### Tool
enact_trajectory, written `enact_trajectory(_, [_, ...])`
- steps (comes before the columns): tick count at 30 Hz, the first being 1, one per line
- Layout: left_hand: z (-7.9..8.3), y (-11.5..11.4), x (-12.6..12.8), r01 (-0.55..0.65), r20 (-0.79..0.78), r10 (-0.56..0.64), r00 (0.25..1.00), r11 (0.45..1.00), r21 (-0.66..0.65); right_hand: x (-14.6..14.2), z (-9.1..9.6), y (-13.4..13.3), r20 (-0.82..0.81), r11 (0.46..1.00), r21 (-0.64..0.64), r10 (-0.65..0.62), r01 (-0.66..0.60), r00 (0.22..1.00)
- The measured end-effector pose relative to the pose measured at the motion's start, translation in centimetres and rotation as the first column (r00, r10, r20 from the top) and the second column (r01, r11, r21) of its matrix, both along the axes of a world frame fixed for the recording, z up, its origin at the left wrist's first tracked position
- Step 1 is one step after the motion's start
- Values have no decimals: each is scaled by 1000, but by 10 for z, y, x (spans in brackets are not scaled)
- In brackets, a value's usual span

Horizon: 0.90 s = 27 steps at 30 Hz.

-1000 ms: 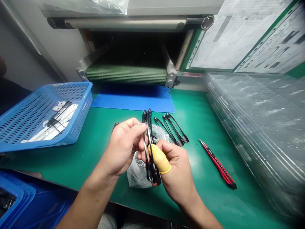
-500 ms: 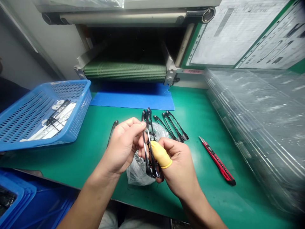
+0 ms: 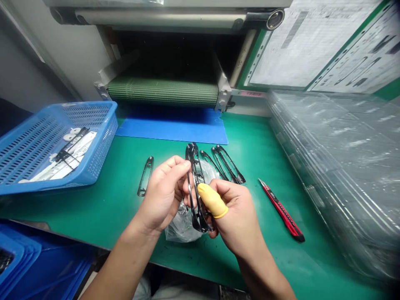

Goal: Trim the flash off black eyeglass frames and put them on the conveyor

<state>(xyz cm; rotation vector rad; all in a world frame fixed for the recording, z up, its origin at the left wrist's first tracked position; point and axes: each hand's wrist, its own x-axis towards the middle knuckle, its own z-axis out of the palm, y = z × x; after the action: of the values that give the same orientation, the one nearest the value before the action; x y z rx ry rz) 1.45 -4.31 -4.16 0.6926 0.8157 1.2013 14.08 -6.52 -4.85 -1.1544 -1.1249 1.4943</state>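
Both hands hold a small stack of slim black plastic frame parts (image 3: 194,166) upright over the green table (image 3: 256,150). My left hand (image 3: 164,193) pinches the stack's upper left edge with its fingers curled. Gripping the lower end is my right hand (image 3: 233,214), whose thumb wears a yellow finger cot and presses on the front. A crumpled clear plastic bag (image 3: 181,227) lies under the hands. More black frame parts (image 3: 226,163) lie just behind the hands, and a single one (image 3: 145,176) lies to the left.
A red utility knife (image 3: 281,210) lies to the right. A blue basket (image 3: 56,146) with white and black parts stands at the left. Behind are a green conveyor belt (image 3: 162,92) and a blue mat (image 3: 171,127). Clear plastic trays (image 3: 343,166) fill the right side. Blue bins (image 3: 18,254) sit lower left.
The view has shifted slightly, so the single black part left of my hands now shows in full. Both hands keep their grip on the stack, turned a little.
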Motion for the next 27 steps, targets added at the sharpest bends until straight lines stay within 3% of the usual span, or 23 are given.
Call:
enact_trajectory(17, [5, -1, 3, -15, -14, 14, 1000, 1000, -22, 1, 0, -2, 15, 1000, 0, -5, 5, 1000])
enact_trajectory(27, [6, -1, 3, 3, -3, -3, 1000, 1000, 17, 2, 0, -3, -114, 1000, 0, 3, -3, 994])
